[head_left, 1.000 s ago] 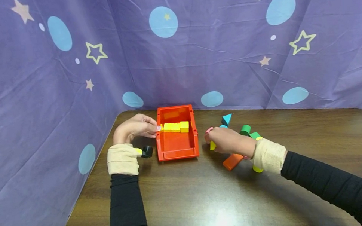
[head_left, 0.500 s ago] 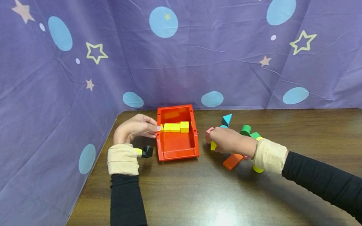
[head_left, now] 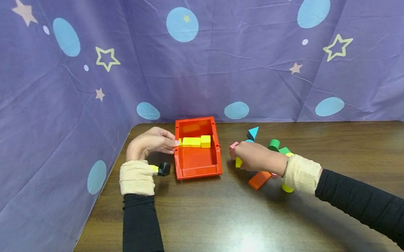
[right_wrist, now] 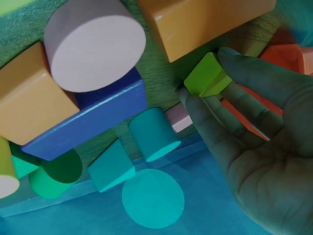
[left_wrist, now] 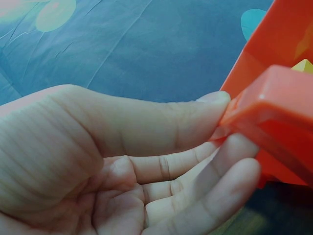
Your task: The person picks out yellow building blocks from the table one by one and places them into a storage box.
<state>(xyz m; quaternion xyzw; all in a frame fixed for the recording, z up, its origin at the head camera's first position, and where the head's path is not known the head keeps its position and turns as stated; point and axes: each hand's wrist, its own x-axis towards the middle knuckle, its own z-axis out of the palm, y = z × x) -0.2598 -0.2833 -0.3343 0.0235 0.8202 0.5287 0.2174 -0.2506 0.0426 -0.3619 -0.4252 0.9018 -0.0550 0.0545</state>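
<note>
A red open-front plastic bin stands near the back of the table. My left hand pinches its left wall between thumb and fingers, which the left wrist view shows up close. Inside the bin lie a long yellow block and a yellow cube, with a bit of yellow at the left wall. To the bin's right, my right hand holds a small yellow block between thumb and index finger. Close to those fingertips lie a pink block and a blue cylinder.
Around my right hand lie an orange block, a blue triangular block, a green cylinder and a yellow cylinder. The right wrist view adds a dark blue block and a pink cylinder. A purple curtain borders the table.
</note>
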